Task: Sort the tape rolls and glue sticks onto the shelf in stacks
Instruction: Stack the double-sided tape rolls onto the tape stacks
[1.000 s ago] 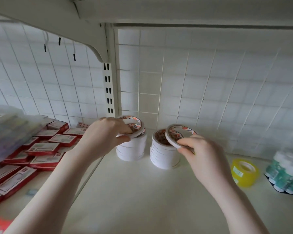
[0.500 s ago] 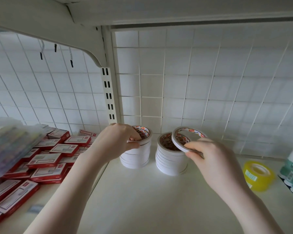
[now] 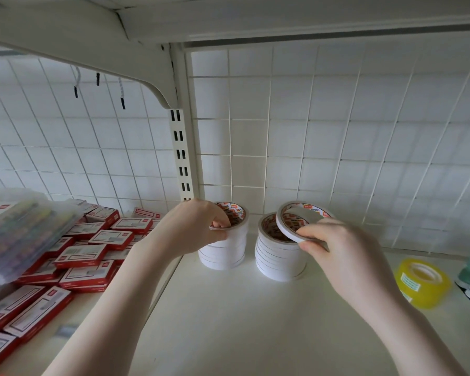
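Tape rolls, thin white rings with red-printed cores, stand in two stacks on the cream shelf (image 3: 255,321). The right hand (image 3: 345,256) pinches one tilted roll (image 3: 296,225) by its near edge, directly above the right stack (image 3: 278,256), far edge raised. The left hand (image 3: 193,229) grips the left stack's top roll (image 3: 232,217).

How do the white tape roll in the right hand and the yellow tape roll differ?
The white tape roll is thin, tilted and pinched by the right hand over a stack; the yellow tape roll is thicker, lies flat on the shelf, untouched. Both are rings.
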Available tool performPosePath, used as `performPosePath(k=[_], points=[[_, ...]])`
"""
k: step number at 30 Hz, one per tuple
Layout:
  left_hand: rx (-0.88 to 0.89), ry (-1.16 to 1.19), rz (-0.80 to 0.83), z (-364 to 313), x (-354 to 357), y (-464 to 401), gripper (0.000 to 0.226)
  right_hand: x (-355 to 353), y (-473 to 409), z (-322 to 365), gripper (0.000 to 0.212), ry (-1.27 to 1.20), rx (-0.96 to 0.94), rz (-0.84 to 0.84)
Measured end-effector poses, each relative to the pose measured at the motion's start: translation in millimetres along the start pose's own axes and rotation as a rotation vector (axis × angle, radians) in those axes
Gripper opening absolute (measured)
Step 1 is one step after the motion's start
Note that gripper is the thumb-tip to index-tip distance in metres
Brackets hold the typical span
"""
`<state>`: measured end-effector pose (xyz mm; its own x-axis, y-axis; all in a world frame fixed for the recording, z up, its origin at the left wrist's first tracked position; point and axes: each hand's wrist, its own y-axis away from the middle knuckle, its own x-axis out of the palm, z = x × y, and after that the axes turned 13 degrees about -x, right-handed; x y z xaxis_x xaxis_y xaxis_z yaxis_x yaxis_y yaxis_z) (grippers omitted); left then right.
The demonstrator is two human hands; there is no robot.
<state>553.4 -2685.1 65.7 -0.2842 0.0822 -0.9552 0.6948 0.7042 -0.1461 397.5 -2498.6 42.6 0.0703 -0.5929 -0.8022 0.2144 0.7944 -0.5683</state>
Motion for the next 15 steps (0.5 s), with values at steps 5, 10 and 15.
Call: performPosePath(k=[5,10,15], points=[[-0.005,0.004,0.021,1.0,0.9,-1.3,0.011,2.7,-11.6,0.6,0.009,-0.032,-0.041,0.035],[0.013,-0.006,-0.018,0.8,1.4,2.2,0.013,9.2,-16.5,0.3,0.005,-0.084,-0.044,0.097],[0.05,0.023,-0.116,2.1,3.1,14.4,0.031,10.7,-19.3,-1.8,0.005,-0.104,-0.047,0.122]])
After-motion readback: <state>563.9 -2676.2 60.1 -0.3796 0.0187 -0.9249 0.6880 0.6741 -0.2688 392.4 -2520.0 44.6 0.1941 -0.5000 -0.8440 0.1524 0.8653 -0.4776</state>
